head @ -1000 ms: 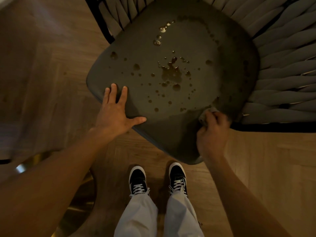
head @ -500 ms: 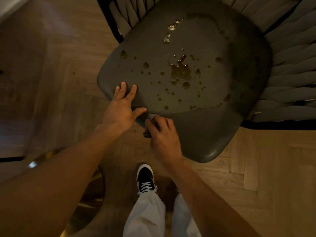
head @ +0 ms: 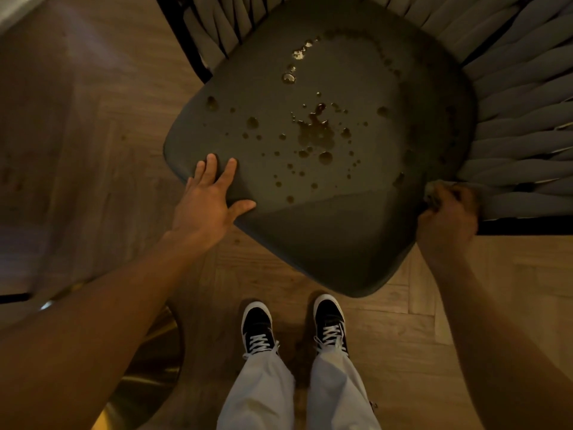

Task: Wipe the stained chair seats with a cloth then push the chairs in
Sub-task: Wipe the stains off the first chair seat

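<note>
Left hand (head: 208, 202) flat on seat (head: 325, 231) edge; right hand (head: 446, 218) grips cloth (head: 432, 190) at side edge.

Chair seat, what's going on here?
A person stands over a dark chair seat spattered with brown droplets. The left hand rests flat, fingers spread, on the seat's near-left edge. The right hand grips a bunched cloth at the seat's right edge, beside the woven backrest. The near strip of the seat looks wiped; the central stain is not yet wiped.
</note>
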